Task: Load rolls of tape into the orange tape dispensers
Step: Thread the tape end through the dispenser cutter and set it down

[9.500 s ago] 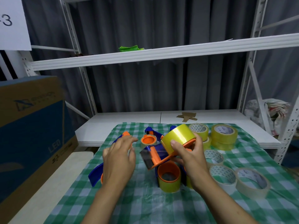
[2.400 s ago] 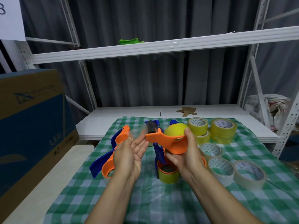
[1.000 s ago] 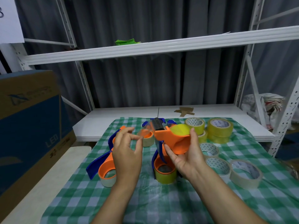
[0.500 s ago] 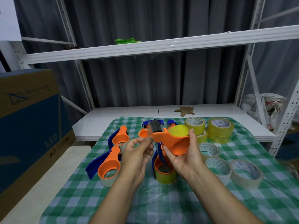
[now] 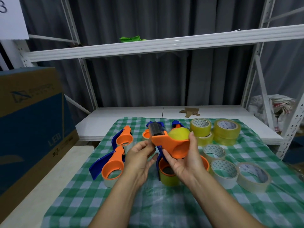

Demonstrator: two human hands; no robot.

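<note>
Gripped the orange tape dispenser (image 5: 171, 145) in the right hand (image 5: 185, 163), raised above the green checked cloth (image 5: 164, 203) — palm under the round body, thumb up the near side, fingers curled round the far side. Had a yellow roll (image 5: 178, 133) seated in it, bulging above the orange rim, and the black roller (image 5: 156, 131) at the front end, pointing away and to the left.

Pinched with the left hand (image 5: 139, 158) at the dispenser's front corner, just below the roller, thumb and forefinger together and the other fingers loosely curled beneath. Could not tell whether a tape end lay between the tips.

Saw two loaded dispensers (image 5: 113, 167) lying on the cloth to the left, orange bodies with blue handles and pale rolls, one behind the other. Saw another dispenser on a yellow roll (image 5: 167, 175) directly beneath the hands, partly hidden. Found the spare rolls to the right: three clear rolls (image 5: 223, 173) lying flat near the front, and two stacks of yellow rolls (image 5: 227, 129) behind them — well apart from the hands. Noted a cardboard box (image 5: 29, 120) at far left, off the cloth.
</note>
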